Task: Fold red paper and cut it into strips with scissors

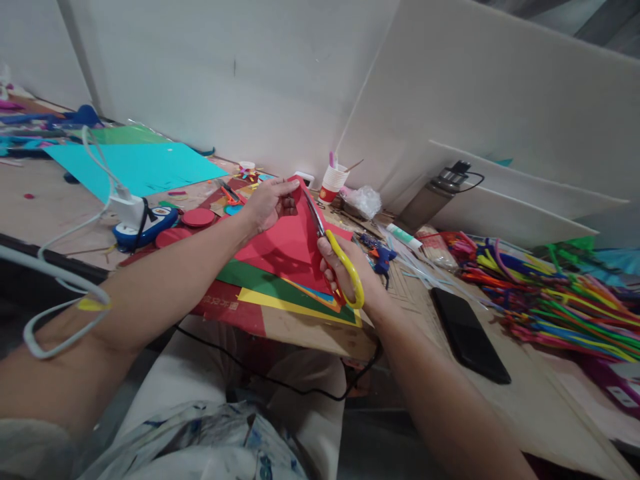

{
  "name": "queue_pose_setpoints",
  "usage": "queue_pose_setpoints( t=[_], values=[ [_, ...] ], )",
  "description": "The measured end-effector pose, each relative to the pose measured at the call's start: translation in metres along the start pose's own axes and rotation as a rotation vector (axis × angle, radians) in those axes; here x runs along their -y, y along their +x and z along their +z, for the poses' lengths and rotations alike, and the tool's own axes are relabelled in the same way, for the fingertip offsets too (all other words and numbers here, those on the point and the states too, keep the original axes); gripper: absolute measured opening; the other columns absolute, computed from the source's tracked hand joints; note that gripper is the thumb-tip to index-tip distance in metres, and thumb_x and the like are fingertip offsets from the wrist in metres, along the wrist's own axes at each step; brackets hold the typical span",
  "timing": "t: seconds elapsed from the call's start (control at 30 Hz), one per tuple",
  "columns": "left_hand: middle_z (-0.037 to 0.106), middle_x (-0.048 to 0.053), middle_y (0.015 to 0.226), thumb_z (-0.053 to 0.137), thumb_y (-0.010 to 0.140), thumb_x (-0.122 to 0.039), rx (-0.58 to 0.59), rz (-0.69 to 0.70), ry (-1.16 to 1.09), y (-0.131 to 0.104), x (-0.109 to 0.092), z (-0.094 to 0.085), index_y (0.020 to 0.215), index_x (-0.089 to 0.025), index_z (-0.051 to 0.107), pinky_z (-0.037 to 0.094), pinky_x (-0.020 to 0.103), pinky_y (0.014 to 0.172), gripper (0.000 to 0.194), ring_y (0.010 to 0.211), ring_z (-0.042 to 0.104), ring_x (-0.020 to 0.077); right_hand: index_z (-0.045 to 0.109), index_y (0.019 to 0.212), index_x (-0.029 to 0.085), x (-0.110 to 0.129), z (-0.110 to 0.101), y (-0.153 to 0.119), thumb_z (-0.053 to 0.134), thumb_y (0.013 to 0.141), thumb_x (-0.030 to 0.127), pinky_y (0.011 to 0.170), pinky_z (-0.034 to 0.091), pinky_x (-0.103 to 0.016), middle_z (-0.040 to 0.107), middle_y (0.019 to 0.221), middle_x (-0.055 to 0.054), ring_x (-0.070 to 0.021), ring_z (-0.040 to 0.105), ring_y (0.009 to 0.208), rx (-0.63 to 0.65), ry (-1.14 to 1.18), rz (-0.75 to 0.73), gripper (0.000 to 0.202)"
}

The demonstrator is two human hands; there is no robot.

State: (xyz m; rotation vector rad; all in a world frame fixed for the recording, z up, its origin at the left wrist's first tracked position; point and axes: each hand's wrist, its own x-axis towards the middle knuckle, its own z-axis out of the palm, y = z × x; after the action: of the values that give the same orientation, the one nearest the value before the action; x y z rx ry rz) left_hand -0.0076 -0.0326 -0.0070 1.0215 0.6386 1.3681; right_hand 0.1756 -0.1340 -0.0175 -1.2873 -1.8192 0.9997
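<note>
Desk, wooden, set against a white wall, cluttered with craft stock. Left hand: fingers pinched closed on the upper tip of a red paper sheet, lifting that tip off the pile. Right hand: fingers closed through the yellow handles of a pair of scissors, blades pointing up and away along the sheet's right edge, near the held tip; whether the blades bite the paper cannot be told. Red paper sheet lies at the desk's near edge, middle, on top of a stack of green, orange and yellow sheets resting on cardboard. Just right of the scissors: blue glue gun. Further right, near edge: black phone, flat. Far right side: heap of coloured pipe cleaners. Against the wall behind the red sheet: paper cup holding sticks. Left side: large cyan sheet, flat; white charger on a blue power strip; red discs beside it.
</note>
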Motion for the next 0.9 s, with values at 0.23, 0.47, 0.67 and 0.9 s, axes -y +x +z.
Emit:
queue_pose_setpoints(
  t=[0.23,0.47,0.67,0.9],
  values=[
    [0.061,-0.001,0.059,0.068,0.078,-0.018,0.014,0.009,0.04,-0.0012,-0.0006,-0.0004,0.071,-0.014,0.057,0.048,0.022,0.055,0.014,0.048,0.056,0.008,0.047,0.08,0.021,0.0003,-0.0013,0.0013,0.047,0.081,0.072,0.034,0.037,-0.02,0.049,0.055,0.004,-0.0085,0.044,0.037,0.016,-0.014,0.028,0.052],
    [0.062,0.0,0.062,0.068,0.078,-0.019,0.057,0.021,0.05,-0.0025,0.0013,-0.0008,0.072,-0.014,0.058,0.048,0.021,0.057,0.013,0.052,0.058,0.0086,0.047,0.08,0.021,-0.0048,-0.0017,0.0035,0.049,0.081,0.071,0.036,0.038,-0.02,0.049,0.054,0.004,-0.0092,0.046,0.04,0.021,-0.01,0.019,0.049],
    [0.061,-0.001,0.06,0.07,0.077,-0.019,0.057,0.018,0.05,-0.0025,0.0011,-0.0007,0.07,-0.014,0.057,0.048,0.022,0.057,0.015,0.052,0.058,0.0087,0.046,0.079,0.021,-0.004,-0.0013,0.0021,0.049,0.081,0.071,0.035,0.037,-0.02,0.049,0.054,0.004,-0.0094,0.045,0.04,0.021,0.005,0.016,0.05],
    [0.06,0.0,0.059,0.065,0.079,-0.018,0.083,0.037,0.047,-0.0013,0.0027,-0.002,0.069,-0.015,0.056,0.048,0.022,0.056,0.014,0.051,0.057,0.0089,0.044,0.078,0.021,-0.0021,-0.0006,0.002,0.048,0.08,0.072,0.035,0.036,-0.019,0.047,0.052,0.005,-0.0091,0.045,0.04,0.012,0.003,0.011,0.05]
  ],
)
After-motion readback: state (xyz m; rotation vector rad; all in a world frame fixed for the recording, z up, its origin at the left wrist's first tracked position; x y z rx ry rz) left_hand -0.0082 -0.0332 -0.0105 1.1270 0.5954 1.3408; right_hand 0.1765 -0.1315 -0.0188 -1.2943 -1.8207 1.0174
